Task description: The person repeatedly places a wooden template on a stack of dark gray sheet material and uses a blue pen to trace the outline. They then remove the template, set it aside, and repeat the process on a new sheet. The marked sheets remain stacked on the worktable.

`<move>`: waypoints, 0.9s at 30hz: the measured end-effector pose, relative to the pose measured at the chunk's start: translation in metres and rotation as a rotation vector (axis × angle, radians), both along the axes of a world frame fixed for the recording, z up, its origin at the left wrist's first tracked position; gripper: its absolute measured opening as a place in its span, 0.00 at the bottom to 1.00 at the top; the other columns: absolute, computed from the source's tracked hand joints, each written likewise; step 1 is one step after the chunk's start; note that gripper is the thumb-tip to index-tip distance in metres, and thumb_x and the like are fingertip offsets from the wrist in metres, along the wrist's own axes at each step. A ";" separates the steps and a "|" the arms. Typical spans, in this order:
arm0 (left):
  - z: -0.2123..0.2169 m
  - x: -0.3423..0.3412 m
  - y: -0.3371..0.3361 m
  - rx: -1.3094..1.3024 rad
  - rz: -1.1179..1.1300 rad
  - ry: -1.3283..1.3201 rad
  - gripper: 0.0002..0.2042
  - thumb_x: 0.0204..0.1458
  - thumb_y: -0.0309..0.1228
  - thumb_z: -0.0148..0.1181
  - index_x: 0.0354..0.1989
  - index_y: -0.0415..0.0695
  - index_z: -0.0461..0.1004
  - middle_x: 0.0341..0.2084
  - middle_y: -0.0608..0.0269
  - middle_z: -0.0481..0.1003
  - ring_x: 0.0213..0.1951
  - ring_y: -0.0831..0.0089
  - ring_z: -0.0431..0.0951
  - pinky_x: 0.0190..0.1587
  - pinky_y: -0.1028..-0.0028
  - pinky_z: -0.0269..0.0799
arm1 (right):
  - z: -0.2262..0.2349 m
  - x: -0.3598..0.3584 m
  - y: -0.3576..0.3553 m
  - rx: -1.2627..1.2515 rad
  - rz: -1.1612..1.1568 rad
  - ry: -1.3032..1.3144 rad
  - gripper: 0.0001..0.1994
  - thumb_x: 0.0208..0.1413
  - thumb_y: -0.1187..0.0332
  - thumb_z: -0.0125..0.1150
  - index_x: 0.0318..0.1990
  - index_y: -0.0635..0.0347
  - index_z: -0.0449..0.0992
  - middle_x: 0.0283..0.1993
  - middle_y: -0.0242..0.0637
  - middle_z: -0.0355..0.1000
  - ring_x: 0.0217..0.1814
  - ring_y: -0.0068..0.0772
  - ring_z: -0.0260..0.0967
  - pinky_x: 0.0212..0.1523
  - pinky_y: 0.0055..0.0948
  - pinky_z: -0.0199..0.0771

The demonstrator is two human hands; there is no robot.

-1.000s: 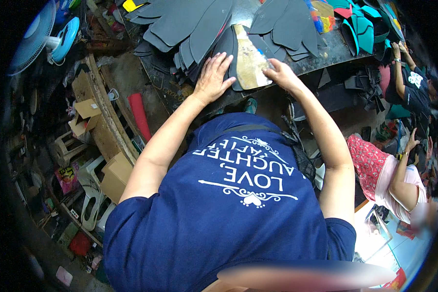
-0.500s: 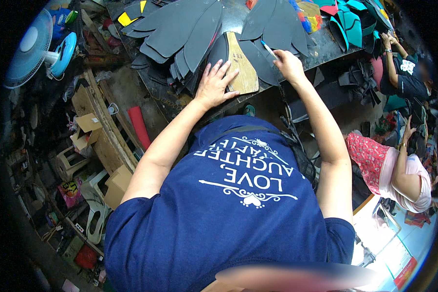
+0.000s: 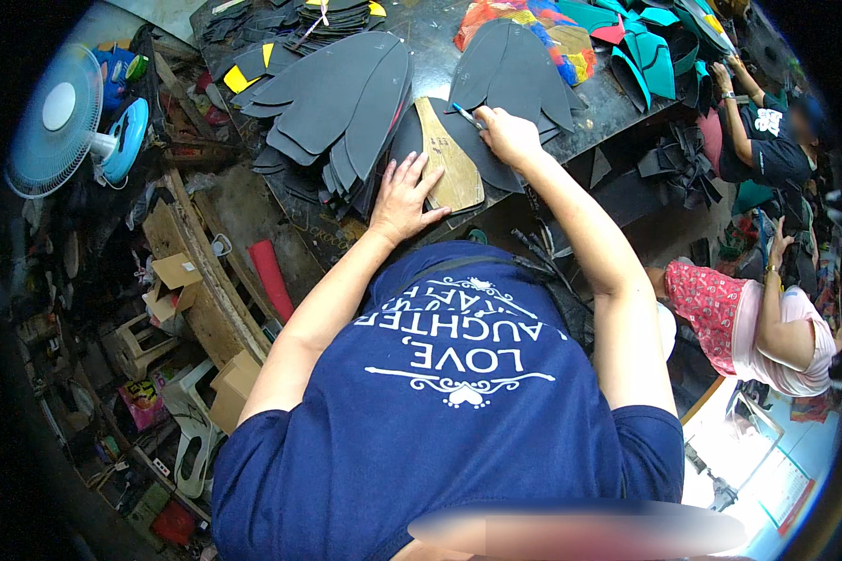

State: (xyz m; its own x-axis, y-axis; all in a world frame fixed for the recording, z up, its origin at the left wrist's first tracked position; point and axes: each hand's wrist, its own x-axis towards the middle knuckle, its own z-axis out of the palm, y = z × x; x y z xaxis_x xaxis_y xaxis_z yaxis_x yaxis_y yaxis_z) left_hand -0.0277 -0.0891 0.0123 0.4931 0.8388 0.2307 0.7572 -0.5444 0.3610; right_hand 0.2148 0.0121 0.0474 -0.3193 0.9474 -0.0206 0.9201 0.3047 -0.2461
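Note:
A flat tan wooden template, narrow at its far end and broad at the near end, lies on a dark grey sheet piece at the table's near edge. My left hand rests spread over the template's left side and the dark sheet beside it. In my right hand is a blue-and-white pen, its blue end pointing toward the template's narrow part. Whether that end touches the sheet I cannot tell. Fanned stacks of dark grey cut pieces lie left of the template, with more cut pieces beyond my right hand.
Teal cut pieces and a multicoloured cloth lie at the table's far right. Two people work at right, one in a black shirt, one in a red patterned garment. A fan and wooden planks stand left.
My right hand has moved the pen leftward, closer to the template's narrow part. The left hand stays flat at the template. The view has shifted, showing more of the table's far side.

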 end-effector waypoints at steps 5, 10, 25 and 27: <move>0.000 0.000 0.000 -0.010 0.002 -0.010 0.35 0.44 0.56 0.64 0.62 0.54 0.67 0.63 0.53 0.60 0.67 0.54 0.56 0.68 0.49 0.46 | 0.007 0.012 -0.008 -0.163 -0.055 0.005 0.19 0.54 0.60 0.63 0.51 0.52 0.68 0.43 0.42 0.75 0.46 0.47 0.75 0.43 0.43 0.74; -0.001 0.000 0.000 -0.028 -0.003 -0.007 0.36 0.44 0.54 0.65 0.62 0.54 0.67 0.65 0.52 0.58 0.67 0.53 0.56 0.68 0.50 0.48 | 0.013 0.032 -0.011 -0.334 -0.069 0.006 0.19 0.54 0.58 0.63 0.51 0.51 0.68 0.47 0.43 0.74 0.51 0.47 0.73 0.48 0.43 0.73; -0.021 -0.005 0.004 0.076 0.037 -0.103 0.20 0.53 0.40 0.59 0.56 0.53 0.72 0.60 0.59 0.66 0.64 0.56 0.61 0.66 0.52 0.53 | 0.003 0.033 0.007 -0.149 -0.120 0.102 0.12 0.56 0.61 0.51 0.43 0.54 0.72 0.40 0.49 0.76 0.45 0.56 0.74 0.45 0.49 0.72; -0.023 -0.006 0.006 0.061 0.039 -0.130 0.21 0.52 0.41 0.60 0.56 0.54 0.73 0.60 0.60 0.66 0.64 0.57 0.62 0.66 0.52 0.54 | -0.009 0.030 -0.005 -0.268 -0.041 0.272 0.11 0.57 0.63 0.50 0.43 0.57 0.72 0.39 0.50 0.76 0.46 0.55 0.74 0.46 0.47 0.71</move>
